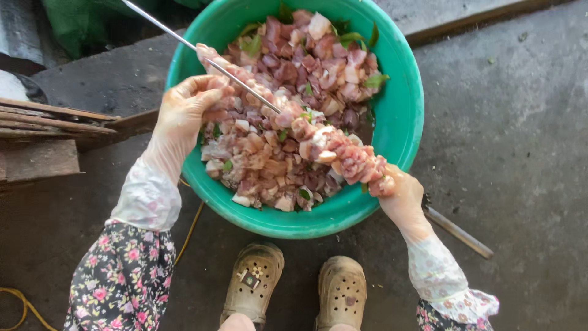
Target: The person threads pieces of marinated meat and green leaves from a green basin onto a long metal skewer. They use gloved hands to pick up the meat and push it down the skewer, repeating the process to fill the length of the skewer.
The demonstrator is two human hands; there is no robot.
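A green plastic basin on the ground holds many raw meat chunks mixed with green leaves. A long metal skewer runs across it from upper left to lower right, its lower half packed with threaded meat pieces. My left hand, in a clear glove, pinches meat on the skewer near its upper stretch. My right hand, also gloved, grips the loaded lower end over the basin's right rim. Both forearms wear floral sleeves.
My two feet in tan perforated clogs stand just below the basin on grey concrete. Wooden planks lie at the left. A yellow cord trails at the lower left. A metal rod lies on the ground at right.
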